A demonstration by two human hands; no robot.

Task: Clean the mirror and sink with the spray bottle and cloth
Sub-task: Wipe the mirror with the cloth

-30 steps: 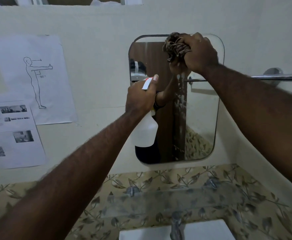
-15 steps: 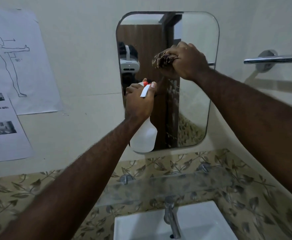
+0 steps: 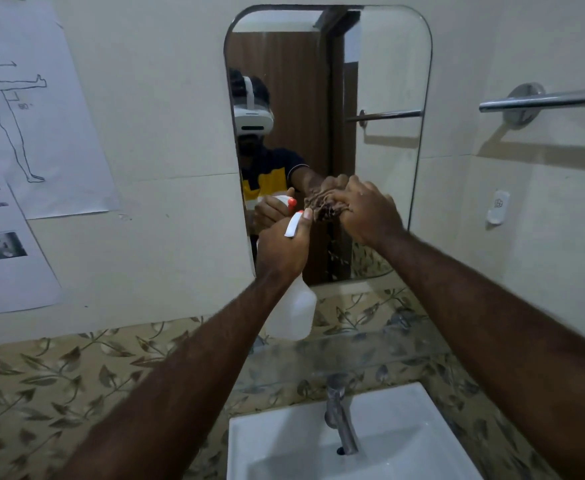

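A rounded mirror (image 3: pixel 388 81) hangs on the cream wall above a white sink (image 3: pixel 398 445). My right hand (image 3: pixel 367 213) presses a bunched brown cloth (image 3: pixel 320 204) against the lower middle of the glass. My left hand (image 3: pixel 282 251) grips the neck of a white spray bottle (image 3: pixel 293 313), with a finger on its white trigger and the nozzle close to the mirror. The bottle's body hangs below my fist, in front of the mirror's lower edge.
A metal tap (image 3: pixel 341 420) stands at the back of the sink, with a glass shelf (image 3: pixel 353 348) above it. A towel bar (image 3: pixel 544 100) sticks out of the right wall. Paper sheets (image 3: pixel 41 140) are taped on the left wall. Leaf-patterned tiles (image 3: pixel 59 382) run below.
My right hand has dragged the cloth from the mirror's top edge down to its lower middle. The view has tilted down, bringing the sink into sight. My left hand keeps holding the bottle.
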